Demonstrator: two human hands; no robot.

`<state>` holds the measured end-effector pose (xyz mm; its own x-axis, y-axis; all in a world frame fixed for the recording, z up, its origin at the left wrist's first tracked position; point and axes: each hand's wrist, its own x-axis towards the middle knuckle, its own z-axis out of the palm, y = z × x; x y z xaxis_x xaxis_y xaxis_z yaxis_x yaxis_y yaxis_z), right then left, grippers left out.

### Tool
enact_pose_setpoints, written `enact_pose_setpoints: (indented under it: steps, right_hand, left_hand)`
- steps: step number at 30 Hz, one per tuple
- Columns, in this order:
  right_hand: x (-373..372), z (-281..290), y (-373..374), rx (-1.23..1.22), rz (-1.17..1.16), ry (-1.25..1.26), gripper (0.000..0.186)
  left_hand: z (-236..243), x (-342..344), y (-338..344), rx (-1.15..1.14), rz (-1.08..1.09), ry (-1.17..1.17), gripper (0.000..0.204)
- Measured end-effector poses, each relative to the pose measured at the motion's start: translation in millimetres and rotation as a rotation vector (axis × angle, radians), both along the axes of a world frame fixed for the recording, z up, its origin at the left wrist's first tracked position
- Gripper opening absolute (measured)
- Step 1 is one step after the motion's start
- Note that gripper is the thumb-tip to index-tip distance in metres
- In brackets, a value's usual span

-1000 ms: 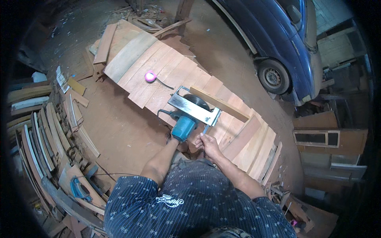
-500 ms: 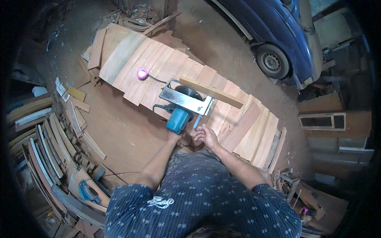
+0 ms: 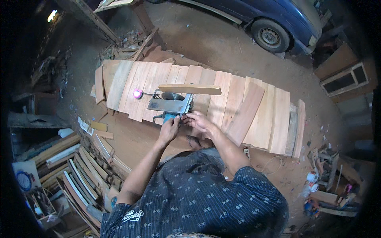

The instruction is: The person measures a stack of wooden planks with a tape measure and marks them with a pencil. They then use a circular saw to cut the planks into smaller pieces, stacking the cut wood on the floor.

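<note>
A teal circular saw (image 3: 169,118) lies turned over on a row of light wooden boards (image 3: 222,93), its metal base plate (image 3: 166,105) and toothless-looking, blurred blade (image 3: 173,96) facing up. A straight wooden strip (image 3: 190,89) lies along the far side of the plate. My left hand (image 3: 170,127) is closed at the near end of the saw's motor housing. Beside it, my right hand (image 3: 198,121) has its fingers curled in at the plate's right end; what they pinch is too small to make out. Both hands nearly touch.
A round pink thing (image 3: 137,93) sits on the boards left of the saw. A loose reddish board (image 3: 246,115) lies slantwise on the right. Curved timber pieces (image 3: 85,174) are stacked at lower left. A blue car (image 3: 278,18) stands at the far right.
The view has turned and shifted. My right hand has moved in to the saw's plate end, and my left hand has come up along the motor housing, nearer to the right.
</note>
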<state>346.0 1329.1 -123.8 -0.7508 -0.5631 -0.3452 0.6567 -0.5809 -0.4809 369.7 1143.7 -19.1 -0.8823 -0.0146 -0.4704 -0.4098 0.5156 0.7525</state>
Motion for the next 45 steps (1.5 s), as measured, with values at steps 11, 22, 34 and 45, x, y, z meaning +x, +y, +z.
enact_pose_setpoints:
  steps: [11, 22, 34, 45]
  right_hand:
    - [-12, -33, -12, -0.367, 0.017, 0.111, 0.02]
    - [28, 0, -46, 0.97, -0.642, 0.62, 0.013]
    - [17, -1, -22, -0.003, -0.246, -0.019, 0.022]
    - [45, 9, -36, 0.603, -0.45, 0.332, 0.01]
  left_hand:
    - [1, -27, 32, 0.504, 0.264, -0.548, 0.039]
    - [5, -19, 40, 0.498, 0.261, -0.506, 0.037]
    - [19, -9, 11, 0.39, 0.17, -0.4, 0.026]
    - [299, 11, 85, 1.159, -1.066, 0.248, 0.024]
